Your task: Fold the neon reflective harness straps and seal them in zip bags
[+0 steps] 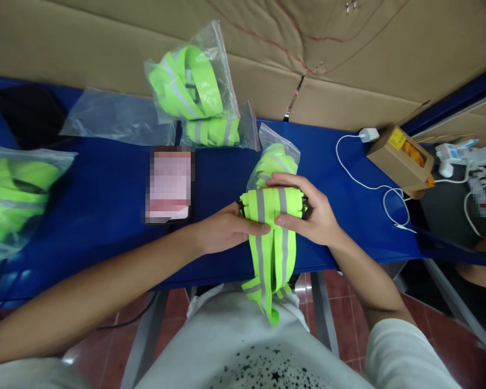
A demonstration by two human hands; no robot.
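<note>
A neon-yellow reflective strap bundle (272,216) with grey stripes is held between both hands, in front of my body. From its left side my left hand (227,228) grips it, thumb pressed on the front. My right hand (311,210) wraps round the right side, thumb across the front and fingers over the top edge. Loose strap ends hang below the table's front edge. Dark parts show at both sides of the folded bundle. Just behind it, a clear bag with more yellow strap (281,154) lies on the blue table (222,259).
Two bagged strap bundles (186,84) lean at the back, beside a flat clear bag (117,116). A phone (170,183) lies left of centre. Another bagged bundle (16,194) lies far left, near a black object (28,113). To the right are a white cable (360,183) and cardboard box (400,159).
</note>
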